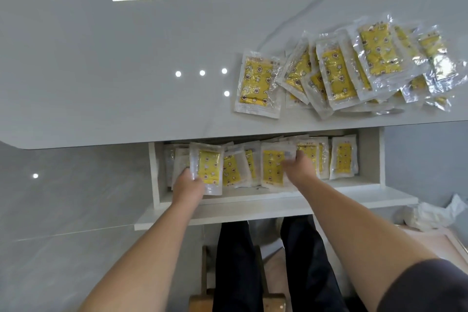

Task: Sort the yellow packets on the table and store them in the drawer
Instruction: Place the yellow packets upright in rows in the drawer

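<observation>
Head view: the left hand point(188, 186) grips a yellow packet point(208, 168) by its edge, near the left end of the row standing in the open drawer point(266, 206). The right hand point(300, 168) meets a second packet point(273, 166) mid-row; blur hides whether its fingers clasp it. A loose pile of packets point(354, 68) lies on the table point(126, 58), far right.

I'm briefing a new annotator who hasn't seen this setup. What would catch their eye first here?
First, the loose heap of yellow packets on the right of the white table. Next, the open drawer under the table's near edge, lined with a row of more packets. There the left hand grips one packet at the left end, and the right hand reaches into the middle.
</observation>
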Motion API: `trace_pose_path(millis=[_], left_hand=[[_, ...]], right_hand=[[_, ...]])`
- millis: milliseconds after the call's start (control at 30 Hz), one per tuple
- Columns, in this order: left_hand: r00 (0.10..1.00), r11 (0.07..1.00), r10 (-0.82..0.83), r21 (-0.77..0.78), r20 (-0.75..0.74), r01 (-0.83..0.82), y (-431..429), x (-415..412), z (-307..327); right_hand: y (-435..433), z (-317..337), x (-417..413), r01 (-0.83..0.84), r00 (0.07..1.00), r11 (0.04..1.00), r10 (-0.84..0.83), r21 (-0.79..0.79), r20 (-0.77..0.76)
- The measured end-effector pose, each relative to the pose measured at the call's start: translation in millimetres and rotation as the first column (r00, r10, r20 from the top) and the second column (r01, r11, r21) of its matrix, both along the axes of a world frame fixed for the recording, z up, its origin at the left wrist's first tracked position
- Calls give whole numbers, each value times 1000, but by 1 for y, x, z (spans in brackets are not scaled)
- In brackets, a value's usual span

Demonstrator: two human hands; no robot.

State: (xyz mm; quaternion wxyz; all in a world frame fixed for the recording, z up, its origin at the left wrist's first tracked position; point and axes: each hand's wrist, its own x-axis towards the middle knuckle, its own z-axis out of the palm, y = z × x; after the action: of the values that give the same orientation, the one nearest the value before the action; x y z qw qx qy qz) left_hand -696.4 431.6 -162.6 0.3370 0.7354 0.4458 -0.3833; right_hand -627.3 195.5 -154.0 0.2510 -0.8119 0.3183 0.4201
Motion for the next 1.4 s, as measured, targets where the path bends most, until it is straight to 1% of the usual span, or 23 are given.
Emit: trace_pose_path(millis=[33, 67, 100, 133, 200, 267, 300, 367, 433, 533, 600, 667, 733, 800, 867, 933, 1000, 1100, 1133, 1233, 1267, 1333, 1400], left_hand=[[999, 999, -23, 21, -48, 24, -5, -1, -1], [993, 995, -55, 76, -103, 63, -8, -1, -2], [982, 979, -104, 158, -158, 129, -11, -1, -2], [966, 948, -179, 231, -187, 220, -12, 0, -3], [895, 826, -428, 347, -126, 444, -13, 5, -9], [729, 668, -684, 396, -5, 630, -15, 14, -21], [643, 604, -765, 388, 39, 696, -15, 19, -29], [508, 503, -858, 324, 75, 801, -17, 30, -40], [440, 440, -896, 235, 57, 867, -19, 39, -48], [408, 409, -912, 124, 37, 904, -21, 45, -51], [378, 378, -925, 124, 30, 917, -23, 48, -49], [407, 401, -914, 163, -5, 902, -25, 52, -48], [461, 442, -880, 157, -112, 883, -25, 56, -49], [443, 419, -860, 146, -254, 896, -22, 57, -49], [413, 385, -848, 150, -331, 911, -17, 56, -51], [404, 380, -837, 139, -369, 914, -12, 58, -51], [393, 381, -830, 114, -396, 918, -7, 59, -50], [378, 376, -842, 85, -385, 923, 2, 58, -50], [372, 370, -848, 83, -377, 925, 5, 58, -49], [383, 373, -852, 99, -357, 923, 14, 57, -47], [391, 379, -856, 103, -340, 920, 15, 57, -46], [407, 391, -877, 114, -255, 913, 18, 56, -45], [396, 384, -906, 105, -150, 917, 19, 55, -46]], right_hand=[[-6, 0, 1, -98, 995, 990, 97, -105, -11], [-11, 0, 1, -243, 970, 945, 240, -218, -42], [-13, -1, 0, -406, 912, 860, 401, -309, -84], [-14, -3, -1, -541, 833, 762, 544, -355, -102], [-10, -10, 0, -707, 670, 621, 742, -338, -39], [0, -19, 2, -807, 538, 530, 842, -262, 45], [6, -24, 3, -840, 494, 497, 866, -219, 71], [20, -33, 6, -877, 453, 461, 887, -139, 85], [31, -41, 9, -888, 448, 452, 891, -82, 70], [37, -47, 12, -916, 398, 399, 917, -40, 18], [37, -45, 13, -932, 360, 360, 933, -38, 24], [35, -43, 17, -927, 367, 370, 929, -67, 51], [31, -43, 23, -915, 395, 394, 919, -84, 13], [27, -44, 26, -918, 395, 389, 914, -72, -97], [24, -44, 26, -926, 377, 370, 910, -73, -172], [26, -42, 28, -920, 391, 380, 903, -96, -176], [36, -40, 29, -910, 413, 404, 904, -93, -116], [61, -39, 28, -912, 410, 411, 911, -8, 49], [67, -41, 26, -916, 401, 400, 913, 27, 76], [78, -46, 19, -951, 299, 295, 954, 92, 31], [80, -48, 17, -953, 288, 286, 958, 97, 12], [83, -49, 16, -947, 315, 312, 949, 73, 27], [86, -48, 18, -940, 339, 337, 938, 49, 65]])
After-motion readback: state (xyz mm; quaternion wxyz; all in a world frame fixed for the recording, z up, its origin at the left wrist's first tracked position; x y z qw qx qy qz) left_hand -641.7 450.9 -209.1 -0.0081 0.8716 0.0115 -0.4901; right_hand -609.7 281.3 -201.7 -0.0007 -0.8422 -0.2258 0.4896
